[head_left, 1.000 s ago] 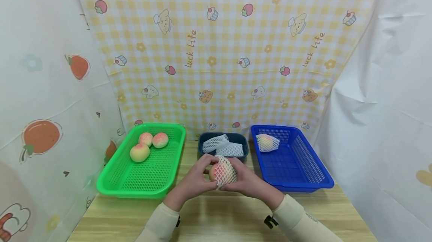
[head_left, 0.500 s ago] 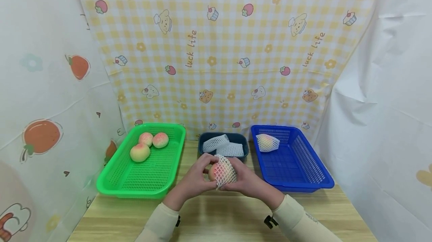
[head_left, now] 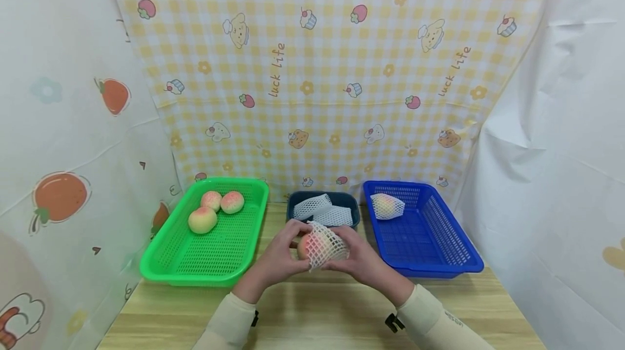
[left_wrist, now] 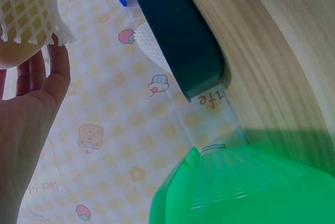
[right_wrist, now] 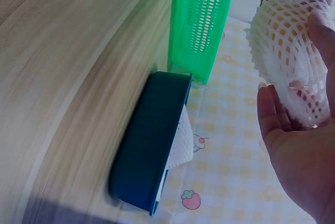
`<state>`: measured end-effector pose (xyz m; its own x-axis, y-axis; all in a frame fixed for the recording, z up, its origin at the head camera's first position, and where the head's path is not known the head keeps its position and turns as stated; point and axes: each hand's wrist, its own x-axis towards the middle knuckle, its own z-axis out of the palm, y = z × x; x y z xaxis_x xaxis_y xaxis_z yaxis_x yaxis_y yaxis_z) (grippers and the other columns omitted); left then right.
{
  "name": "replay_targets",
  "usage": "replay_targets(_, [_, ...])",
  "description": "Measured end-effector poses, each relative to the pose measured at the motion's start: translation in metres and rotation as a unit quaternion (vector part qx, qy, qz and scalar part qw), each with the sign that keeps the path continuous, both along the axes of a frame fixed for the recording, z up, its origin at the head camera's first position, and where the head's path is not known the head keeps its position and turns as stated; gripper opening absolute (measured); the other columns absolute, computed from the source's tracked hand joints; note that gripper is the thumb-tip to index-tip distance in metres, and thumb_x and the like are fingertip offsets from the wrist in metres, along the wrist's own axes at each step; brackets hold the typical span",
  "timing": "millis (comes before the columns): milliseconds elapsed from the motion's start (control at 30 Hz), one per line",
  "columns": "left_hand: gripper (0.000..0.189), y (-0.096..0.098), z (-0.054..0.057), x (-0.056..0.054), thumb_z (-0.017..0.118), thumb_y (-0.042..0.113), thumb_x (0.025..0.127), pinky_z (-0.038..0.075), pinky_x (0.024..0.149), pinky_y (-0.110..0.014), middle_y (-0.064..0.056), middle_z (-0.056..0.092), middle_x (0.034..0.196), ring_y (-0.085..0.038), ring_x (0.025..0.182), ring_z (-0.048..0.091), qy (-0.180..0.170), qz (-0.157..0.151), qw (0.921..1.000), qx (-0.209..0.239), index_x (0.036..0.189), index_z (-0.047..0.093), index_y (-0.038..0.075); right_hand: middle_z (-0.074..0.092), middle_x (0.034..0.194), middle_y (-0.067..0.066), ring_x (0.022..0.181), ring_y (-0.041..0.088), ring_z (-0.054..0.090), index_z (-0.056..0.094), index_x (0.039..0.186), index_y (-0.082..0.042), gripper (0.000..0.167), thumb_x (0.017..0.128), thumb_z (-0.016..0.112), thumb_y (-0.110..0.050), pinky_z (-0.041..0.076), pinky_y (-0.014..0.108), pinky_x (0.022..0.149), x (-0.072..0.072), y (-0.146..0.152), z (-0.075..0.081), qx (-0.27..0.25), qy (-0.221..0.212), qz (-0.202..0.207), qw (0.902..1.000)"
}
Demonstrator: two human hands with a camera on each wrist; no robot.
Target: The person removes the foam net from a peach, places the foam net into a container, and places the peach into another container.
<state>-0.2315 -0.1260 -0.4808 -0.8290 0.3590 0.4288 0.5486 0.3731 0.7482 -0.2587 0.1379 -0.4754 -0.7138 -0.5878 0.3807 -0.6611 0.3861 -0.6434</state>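
Observation:
Both hands hold a peach (head_left: 303,247) partly covered by a white foam fruit net (head_left: 324,246), in front of the small dark bin. My left hand (head_left: 279,256) grips the peach from the left, where its pink skin is bare. From the right, my right hand (head_left: 365,261) holds the net with thumb and fingers. In the left wrist view the yellowish end of the peach (left_wrist: 20,52) pokes out past the net's ragged edge. The right wrist view shows the net (right_wrist: 282,41) gathered towards the right hand, its open end folded.
On the left, a green basket (head_left: 210,280) contains 3 bare peaches (head_left: 202,221). The dark teal bin (head_left: 355,214) at the back middle has foam nets (head_left: 312,207) in it. A blue basket (head_left: 429,271) on the right bears one netted peach (head_left: 387,207). A patterned cloth (head_left: 312,122) hangs behind.
The peach and both hands have shifted slightly, the peach a little to the left. More of the net now shows between the hands, stretching further towards the right hand.

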Motion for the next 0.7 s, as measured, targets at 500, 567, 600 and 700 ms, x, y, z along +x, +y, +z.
replay_targets(500, [0.066, -0.008, -0.001, 0.001, 0.089, 0.001, 0.08, 0.062, 0.095, -0.039, 0.002, 0.059, 0.138, -0.018, 0.12, 0.061, -0.008, 0.023, 0.9997, 0.004, 0.139, 0.064, 0.02, 0.074, 0.103, -0.009, 0.087, 0.013, 0.065, 0.076, 0.109, -0.023, 0.017, 0.097, 0.088, -0.021, 0.057, 0.028, 0.075, -0.001, 0.003, 0.001, -0.054, -0.045, -0.015, 0.9974])
replay_targets(567, [0.066, -0.01, -0.001, 0.001, 0.089, 0.001, 0.08, 0.062, 0.094, -0.038, 0.001, 0.059, 0.138, -0.019, 0.119, 0.061, -0.007, 0.023, 0.9997, 0.005, 0.138, 0.064, 0.02, 0.072, 0.098, -0.009, 0.082, 0.012, 0.063, 0.076, 0.104, -0.024, 0.013, 0.099, 0.086, -0.019, 0.056, 0.028, 0.072, -0.001, 0.004, 0.001, -0.05, -0.038, -0.013, 0.9979])
replay_targets(600, [0.065, -0.011, 0.0, 0.001, 0.089, 0.001, 0.081, 0.062, 0.094, -0.038, 0.001, 0.059, 0.138, -0.019, 0.119, 0.061, -0.007, 0.022, 0.9997, 0.006, 0.138, 0.064, 0.02, 0.071, 0.097, -0.009, 0.08, 0.011, 0.063, 0.076, 0.104, -0.023, 0.012, 0.1, 0.085, -0.018, 0.056, 0.028, 0.07, -0.002, 0.005, 0.001, -0.048, -0.035, -0.012, 0.9982])
replay_targets(700, [0.063, -0.013, 0.0, 0.001, 0.091, 0.004, 0.083, 0.062, 0.094, -0.039, 0.001, 0.059, 0.137, -0.023, 0.119, 0.062, -0.006, 0.017, 0.9998, 0.01, 0.138, 0.064, 0.02, 0.069, 0.094, -0.008, 0.078, 0.011, 0.062, 0.075, 0.103, -0.019, 0.01, 0.102, 0.082, -0.012, 0.056, 0.028, 0.068, -0.002, 0.007, 0.001, -0.039, -0.031, -0.005, 0.9987])
